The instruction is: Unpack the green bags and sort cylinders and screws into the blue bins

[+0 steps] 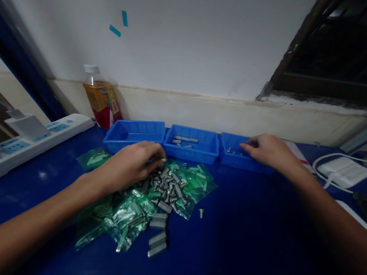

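My left hand (135, 165) reaches over the heap, its fingers curled together at a small pale piece I cannot make out. Under it lies a pile of metal screws and hex standoffs (165, 185) on green plastic bags (129, 215). My right hand (267, 150) is over the right blue bin (245, 165), thumb and forefinger slightly apart with nothing visible between them; its other fingers are partly hidden. A few small screws (229, 150) lie in that bin. The middle blue bin (190, 153) holds several standoffs (183, 141).
The left blue bin (136, 126) stands beside the others. A bottle (102, 99) leans at the wall. A power strip (22, 142) lies left; a white charger with cable (345, 172) lies right. One loose screw (201, 213) and several larger standoffs (157, 240) are on the blue table (237, 257).
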A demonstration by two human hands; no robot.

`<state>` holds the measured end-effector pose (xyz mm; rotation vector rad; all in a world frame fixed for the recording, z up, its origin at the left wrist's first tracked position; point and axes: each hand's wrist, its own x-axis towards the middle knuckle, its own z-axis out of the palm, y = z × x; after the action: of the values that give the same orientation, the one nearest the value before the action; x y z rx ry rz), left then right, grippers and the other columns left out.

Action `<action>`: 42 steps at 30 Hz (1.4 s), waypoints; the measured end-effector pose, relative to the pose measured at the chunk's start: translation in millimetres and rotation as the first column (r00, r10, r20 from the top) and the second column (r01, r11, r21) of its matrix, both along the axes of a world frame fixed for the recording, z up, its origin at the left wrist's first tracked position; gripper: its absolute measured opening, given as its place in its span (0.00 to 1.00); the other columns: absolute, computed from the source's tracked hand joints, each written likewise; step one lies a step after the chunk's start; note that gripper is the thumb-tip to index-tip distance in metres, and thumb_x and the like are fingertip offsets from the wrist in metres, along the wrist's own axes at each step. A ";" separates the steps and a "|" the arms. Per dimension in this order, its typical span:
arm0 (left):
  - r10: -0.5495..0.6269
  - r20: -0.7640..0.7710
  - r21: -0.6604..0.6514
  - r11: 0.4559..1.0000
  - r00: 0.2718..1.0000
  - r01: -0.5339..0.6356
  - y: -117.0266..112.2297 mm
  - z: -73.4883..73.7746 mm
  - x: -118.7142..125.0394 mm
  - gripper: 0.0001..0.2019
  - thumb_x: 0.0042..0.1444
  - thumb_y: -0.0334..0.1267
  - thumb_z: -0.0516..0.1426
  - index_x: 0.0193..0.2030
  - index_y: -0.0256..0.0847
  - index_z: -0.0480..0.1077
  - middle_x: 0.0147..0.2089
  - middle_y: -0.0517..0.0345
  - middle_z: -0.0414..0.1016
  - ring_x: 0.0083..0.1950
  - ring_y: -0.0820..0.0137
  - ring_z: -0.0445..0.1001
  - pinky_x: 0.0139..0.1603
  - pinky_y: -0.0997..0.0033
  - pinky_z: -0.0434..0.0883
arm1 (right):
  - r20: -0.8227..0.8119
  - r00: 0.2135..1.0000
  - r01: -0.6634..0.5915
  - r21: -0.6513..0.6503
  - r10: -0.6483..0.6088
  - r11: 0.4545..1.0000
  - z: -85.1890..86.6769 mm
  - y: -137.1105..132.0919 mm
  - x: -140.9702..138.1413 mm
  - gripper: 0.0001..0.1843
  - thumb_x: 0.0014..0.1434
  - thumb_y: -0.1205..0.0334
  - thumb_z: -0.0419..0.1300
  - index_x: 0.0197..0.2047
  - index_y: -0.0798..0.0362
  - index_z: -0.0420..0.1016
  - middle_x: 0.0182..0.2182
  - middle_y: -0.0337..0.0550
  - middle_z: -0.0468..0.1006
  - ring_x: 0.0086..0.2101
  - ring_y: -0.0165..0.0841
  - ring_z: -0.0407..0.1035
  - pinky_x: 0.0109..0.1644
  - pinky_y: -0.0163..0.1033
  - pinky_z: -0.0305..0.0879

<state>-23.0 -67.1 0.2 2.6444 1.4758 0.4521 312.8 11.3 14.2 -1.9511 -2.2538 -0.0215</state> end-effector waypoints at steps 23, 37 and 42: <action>-0.210 0.366 0.152 0.975 0.906 0.165 -60.9 -18.3 46.9 0.06 0.60 0.31 0.52 0.44 0.41 0.65 0.37 0.57 0.73 0.37 0.71 0.72 0.38 0.72 0.69 | -0.496 0.580 -0.501 0.408 0.646 0.763 -41.5 -123.1 -99.6 0.09 0.63 0.64 0.52 0.33 0.53 0.71 0.26 0.39 0.72 0.29 0.29 0.67 0.31 0.33 0.62; -0.001 0.141 0.110 0.994 0.990 -0.014 -47.6 -14.8 35.3 0.14 0.62 0.41 0.50 0.50 0.36 0.66 0.44 0.49 0.72 0.46 0.61 0.68 0.48 0.57 0.67 | -0.108 0.799 -0.520 0.369 0.592 0.770 3.0 -46.7 -107.5 0.10 0.61 0.65 0.54 0.43 0.57 0.75 0.39 0.49 0.72 0.39 0.34 0.68 0.45 0.37 0.63; 0.036 0.013 0.124 0.992 0.999 -0.038 -39.7 -16.9 27.3 0.13 0.63 0.41 0.49 0.47 0.37 0.69 0.44 0.49 0.71 0.45 0.60 0.66 0.48 0.56 0.66 | 0.139 0.869 -0.479 -0.009 0.475 0.878 6.1 24.7 -124.8 0.09 0.57 0.63 0.58 0.37 0.56 0.78 0.33 0.49 0.79 0.34 0.36 0.72 0.35 0.34 0.61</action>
<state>4.3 -106.7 -16.6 2.7067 1.5445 0.5794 188.0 35.9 20.2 -1.3614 -2.7485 -0.1271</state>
